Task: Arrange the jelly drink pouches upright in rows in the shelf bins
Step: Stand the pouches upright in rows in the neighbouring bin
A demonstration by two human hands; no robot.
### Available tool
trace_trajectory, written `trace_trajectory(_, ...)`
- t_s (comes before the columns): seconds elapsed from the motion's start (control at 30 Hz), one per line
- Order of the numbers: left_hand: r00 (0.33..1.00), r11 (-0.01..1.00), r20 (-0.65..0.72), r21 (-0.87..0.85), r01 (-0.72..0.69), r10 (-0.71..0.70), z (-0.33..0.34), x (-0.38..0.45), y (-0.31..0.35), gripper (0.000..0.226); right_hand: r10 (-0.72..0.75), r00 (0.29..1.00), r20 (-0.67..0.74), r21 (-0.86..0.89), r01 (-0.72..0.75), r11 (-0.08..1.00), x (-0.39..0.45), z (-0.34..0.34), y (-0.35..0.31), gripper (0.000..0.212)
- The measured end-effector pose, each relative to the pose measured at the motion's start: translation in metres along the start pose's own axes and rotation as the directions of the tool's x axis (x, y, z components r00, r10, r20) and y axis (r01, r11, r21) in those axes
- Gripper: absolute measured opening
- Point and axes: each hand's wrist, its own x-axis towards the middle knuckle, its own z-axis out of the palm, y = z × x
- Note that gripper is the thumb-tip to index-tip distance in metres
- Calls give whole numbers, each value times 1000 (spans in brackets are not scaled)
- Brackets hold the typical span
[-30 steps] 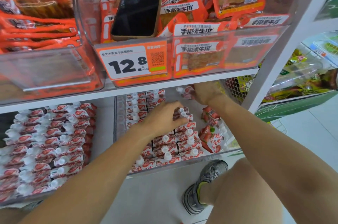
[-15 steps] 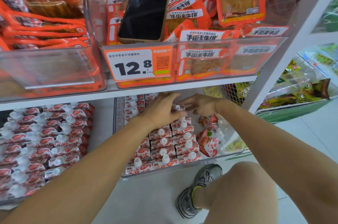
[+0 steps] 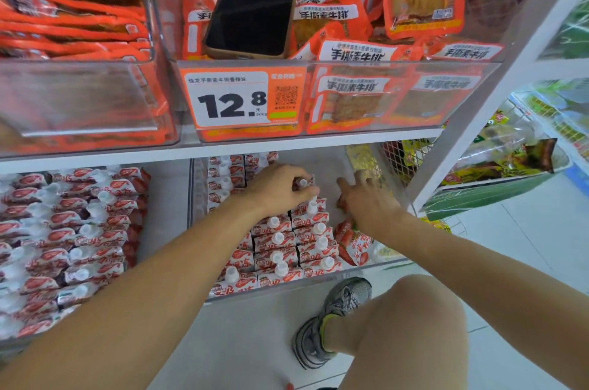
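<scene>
- Near the clear bin's front edge (image 3: 318, 289), I see upright jelly pouches (image 3: 288, 249) in rows, caps up, long axes vertical.
- By the bin's right wall, loose pouches (image 3: 355, 246) lie tilted, probably awaiting their turn.
- My right hand (image 3: 366, 201) reaches toward them, fingers spread, holding nothing.
- Farther back, my left hand (image 3: 277, 189) pinches one pouch (image 3: 304, 182) by its cap, seemingly seating it behind the row.
</scene>
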Motion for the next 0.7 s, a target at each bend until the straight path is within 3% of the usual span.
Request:
trace_trajectory(0.1,1000,999,1,-33,7,-7,-1,-1,1,44,67,997,40,259,-75,963,9,2,11,77)
trace_trajectory(0.27,1000,999,7,-52,14,-14,-3,-3,2,42,104,991,-80,561,-41,827,23,-8,16,33)
trace_trajectory(0.4,1000,999,14,-41,12,-11,-3,-5,2,43,139,978,-153,529,-38,848,39,-32,8,29)
trace_trajectory(0.5,1000,1000,8,-29,-2,2,-3,-6,3,42,199,960,-195,472,-86,877,54,-40,1,11)
trace_trajectory(0.57,1000,1000,0,-26,-14,14,-2,-7,3,42,157,965,-208,474,-41,879,67,-39,-7,14)
trace_trajectory(0.7,999,1000,37,-26,-3,4,-5,-9,0,42,-50,999,-18,644,50,763,86,-41,-14,38)
